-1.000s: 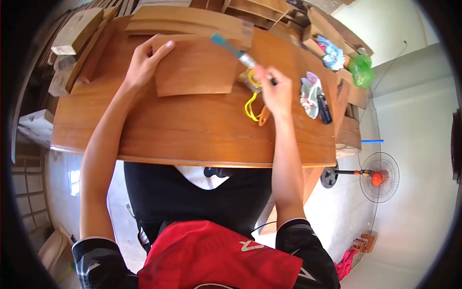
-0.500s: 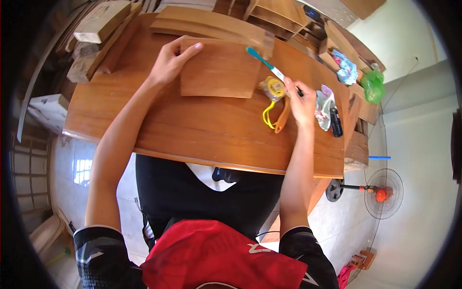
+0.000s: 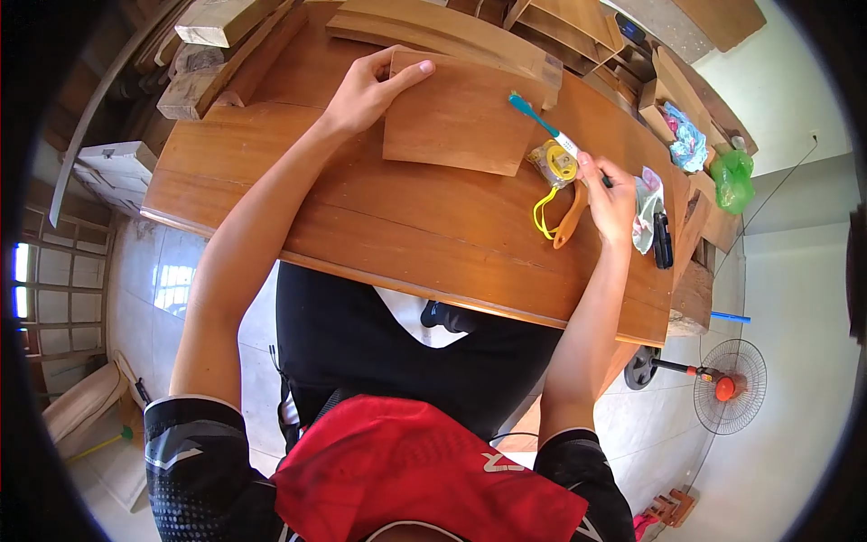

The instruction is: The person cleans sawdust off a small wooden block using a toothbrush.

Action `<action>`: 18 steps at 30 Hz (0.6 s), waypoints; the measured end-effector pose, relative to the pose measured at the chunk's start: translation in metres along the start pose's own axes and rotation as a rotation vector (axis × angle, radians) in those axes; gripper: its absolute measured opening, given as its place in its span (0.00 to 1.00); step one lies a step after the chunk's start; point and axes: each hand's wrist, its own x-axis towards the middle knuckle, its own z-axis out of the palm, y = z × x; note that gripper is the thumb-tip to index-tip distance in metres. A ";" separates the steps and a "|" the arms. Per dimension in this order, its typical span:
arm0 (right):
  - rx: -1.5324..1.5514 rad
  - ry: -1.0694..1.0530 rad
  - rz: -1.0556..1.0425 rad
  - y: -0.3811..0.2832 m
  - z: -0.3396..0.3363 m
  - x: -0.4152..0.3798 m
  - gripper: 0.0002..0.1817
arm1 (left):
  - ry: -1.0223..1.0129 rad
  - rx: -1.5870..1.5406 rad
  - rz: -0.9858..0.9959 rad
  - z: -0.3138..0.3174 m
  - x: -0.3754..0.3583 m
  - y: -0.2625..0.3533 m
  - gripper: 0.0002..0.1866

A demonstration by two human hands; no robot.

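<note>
Head view: left hand (image 3: 372, 88) grips smooth, flat wooden board (image 3: 461, 113).

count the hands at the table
2: the left hand at the upper left corner of the wooden board, the right hand holding a teal-and-white brush beside the tape measure.

Bright daylight, window glare, fisheye-curved dark edges.

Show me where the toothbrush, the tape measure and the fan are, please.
Toothbrush (image 3: 526, 109): head view, on its teal neck, below the bristles.
Tape measure (image 3: 561, 166): head view, on its round yellow face.
Fan (image 3: 725, 388): head view, on the red hub at its middle.
</note>
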 end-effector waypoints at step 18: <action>0.032 -0.281 0.106 -0.004 -0.009 -0.003 0.17 | 0.011 -0.013 0.013 0.001 -0.003 0.005 0.25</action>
